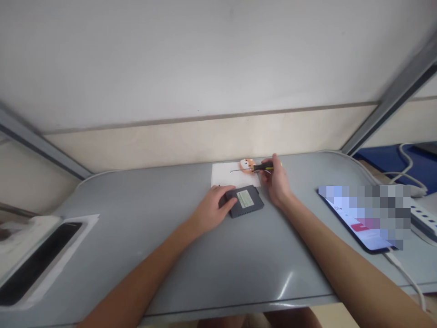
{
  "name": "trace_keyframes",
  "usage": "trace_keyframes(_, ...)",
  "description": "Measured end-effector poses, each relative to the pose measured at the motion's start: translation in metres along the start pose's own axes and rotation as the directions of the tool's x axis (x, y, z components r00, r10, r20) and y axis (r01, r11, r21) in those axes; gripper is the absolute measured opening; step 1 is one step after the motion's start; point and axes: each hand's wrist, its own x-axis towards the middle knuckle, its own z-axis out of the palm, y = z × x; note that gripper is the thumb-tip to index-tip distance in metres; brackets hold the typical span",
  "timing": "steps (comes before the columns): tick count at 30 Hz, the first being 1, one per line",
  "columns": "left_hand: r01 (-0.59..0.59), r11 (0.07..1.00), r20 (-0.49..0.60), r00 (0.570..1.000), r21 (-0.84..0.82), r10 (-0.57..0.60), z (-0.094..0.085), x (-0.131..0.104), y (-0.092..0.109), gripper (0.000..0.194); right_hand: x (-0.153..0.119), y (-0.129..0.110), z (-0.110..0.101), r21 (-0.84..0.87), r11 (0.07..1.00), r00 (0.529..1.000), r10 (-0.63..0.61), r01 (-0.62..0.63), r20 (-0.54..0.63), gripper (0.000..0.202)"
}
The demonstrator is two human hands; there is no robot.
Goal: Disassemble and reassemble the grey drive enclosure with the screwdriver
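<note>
My right hand [276, 181] is closed around the black and yellow handle of a screwdriver [262, 167]. Its thin shaft points left, above a white sheet of paper [221, 175], with a tiny dark speck at the tip, too small to name. My left hand [215, 207] grips the left edge of a flat dark grey box [251, 209] with a pale label, lying on the desk. Just behind the screwdriver shaft, an orange and white round item with an animal face [246, 165] rests on the paper.
A lit tablet [358, 223], partly pixelated, lies at the right with a white cable [404, 271] plugged in. Beside it is a white power strip [423, 218]. At the left, a black slab-like device [41, 262] lies on white paper. A wall stands behind the grey desk [164, 200].
</note>
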Motion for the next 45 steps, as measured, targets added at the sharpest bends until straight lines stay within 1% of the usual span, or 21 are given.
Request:
trace_keyframes(3, -0.076, 0.997, 0.111, 0.991, 0.017, 0.073, -0.009, -0.001, 0.003, 0.074, 0.002, 0.000, 0.000, -0.003, 1.000, 1.000, -0.011, 0.011, -0.026, 0.052)
trace_keyframes(4, -0.094, 0.995, 0.144, 0.986, 0.030, 0.089, -0.012, -0.001, 0.004, 0.080, 0.002, 0.000, 0.000, -0.002, 1.000, 0.999, -0.018, 0.018, -0.030, 0.052)
trace_keyframes(5, -0.109, 0.993, 0.166, 0.981, 0.045, 0.100, -0.014, -0.001, 0.006, 0.079, 0.003, 0.000, -0.001, 0.001, 1.000, 0.999, -0.023, 0.023, -0.031, 0.052)
trace_keyframes(6, -0.125, 0.990, 0.177, 0.978, 0.064, 0.112, -0.016, -0.001, 0.007, 0.074, 0.003, 0.000, -0.001, 0.003, 1.000, 0.999, -0.026, 0.026, -0.029, 0.052)
trace_keyframes(10, -0.178, 0.977, 0.171, 0.973, 0.117, 0.157, -0.018, 0.001, 0.012, 0.054, 0.005, -0.003, -0.003, 0.019, 0.999, 0.999, -0.041, 0.042, -0.024, 0.051)
trace_keyframes(12, -0.170, 0.979, 0.154, 0.976, 0.111, 0.152, -0.019, 0.001, 0.014, 0.044, 0.005, -0.006, -0.004, 0.049, 0.998, 0.999, -0.048, 0.049, -0.020, 0.048)
trace_keyframes(15, -0.164, 0.982, 0.124, 0.981, 0.096, 0.152, -0.022, 0.002, 0.014, 0.030, 0.006, -0.010, -0.005, 0.114, 0.993, 1.000, -0.026, 0.026, -0.003, 0.041)
trace_keyframes(17, -0.137, 0.985, 0.115, 0.985, 0.101, 0.125, -0.023, 0.002, 0.012, 0.022, 0.006, -0.011, -0.006, 0.152, 0.988, 1.000, -0.017, 0.015, 0.008, 0.037)
trace_keyframes(18, -0.106, 0.989, 0.111, 0.989, 0.106, 0.094, -0.024, 0.002, 0.010, 0.024, 0.005, -0.011, -0.006, 0.168, 0.986, 1.000, -0.018, 0.015, 0.016, 0.035)
trace_keyframes(20, -0.033, 0.993, 0.103, 0.994, 0.111, 0.021, -0.024, 0.003, 0.008, 0.039, 0.004, -0.011, -0.006, 0.187, 0.982, 0.999, -0.021, 0.012, 0.046, 0.033)
trace_keyframes(22, 0.023, 0.995, 0.093, 0.995, 0.101, -0.032, -0.023, 0.003, 0.006, 0.046, 0.001, -0.011, -0.005, 0.192, 0.981, 0.996, -0.023, 0.006, 0.088, 0.032)
trace_keyframes(26, 0.068, 0.997, 0.126, 0.989, 0.039, -0.072, -0.023, 0.003, 0.003, 0.046, -0.004, -0.011, -0.002, 0.199, 0.980, 0.988, -0.020, -0.012, 0.155, 0.029)
trace_keyframes(28, 0.069, 0.998, 0.146, 0.987, -0.001, -0.068, -0.024, 0.002, 0.002, 0.042, -0.006, -0.011, 0.000, 0.176, 0.984, 0.984, 0.002, -0.035, 0.180, 0.030)
trace_keyframes(30, 0.038, 0.999, 0.146, 0.989, -0.022, -0.035, -0.025, 0.001, 0.000, 0.034, -0.008, -0.010, 0.002, 0.131, 0.990, 0.978, 0.030, -0.058, 0.205, 0.032)
trace_keyframes(31, 0.007, 1.000, 0.128, 0.992, -0.017, -0.005, -0.026, 0.000, 0.000, 0.034, -0.009, -0.009, 0.002, 0.107, 0.992, 0.975, 0.041, -0.066, 0.218, 0.033)
trace_keyframes(34, -0.121, 0.992, 0.041, 0.992, 0.035, 0.120, -0.027, -0.002, 0.000, 0.043, -0.011, -0.006, 0.004, 0.058, 0.995, 0.968, 0.062, -0.079, 0.245, 0.034)
trace_keyframes(36, -0.205, 0.976, -0.012, 0.978, 0.074, 0.206, -0.026, -0.002, 0.001, 0.042, -0.012, -0.005, 0.005, 0.042, 0.994, 0.966, 0.085, -0.098, 0.244, 0.033)
trace_keyframes(40, -0.333, 0.938, -0.066, 0.938, 0.100, 0.340, -0.025, 0.000, 0.002, 0.035, -0.013, -0.003, 0.006, 0.040, 0.993, 0.967, 0.099, -0.111, 0.236, 0.031)
trace_keyframes(42, -0.364, 0.926, -0.077, 0.925, 0.098, 0.372, -0.024, 0.000, 0.002, 0.034, -0.014, -0.003, 0.006, 0.042, 0.994, 0.969, 0.092, -0.105, 0.231, 0.031)
trace_keyframes(45, -0.374, 0.922, -0.090, 0.919, 0.105, 0.383, -0.023, 0.001, 0.002, 0.033, -0.015, -0.003, 0.005, 0.049, 0.993, 0.970, 0.091, -0.105, 0.224, 0.031)
